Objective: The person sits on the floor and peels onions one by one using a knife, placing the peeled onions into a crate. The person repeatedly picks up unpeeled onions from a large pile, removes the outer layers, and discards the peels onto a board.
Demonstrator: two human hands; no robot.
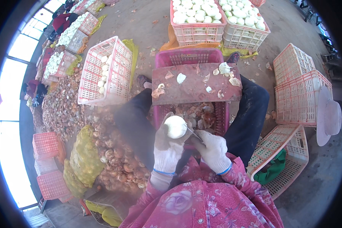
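In my gloved left hand (168,145) rests a peeled white onion (175,127), its smooth face turned up. My right hand (212,149), gloved too, grips a small knife (194,133) whose thin blade reaches the onion's right side. Both hands are above the near end of a magenta plastic crate (221,118) that holds onion skins (195,112). Across this crate lies a worn reddish board (193,85) with scraps of skin and pale onion pieces on it. The knife's handle is mostly hidden by my right fingers.
A heap of unpeeled onions (122,162) lies to my left, beside a full yellow mesh sack (84,156). A crate (105,74) left of the board holds several peeled onions. Full crates (198,31) stand ahead. At right are stacked crates (302,97) and a hat (328,116). People work at far left.
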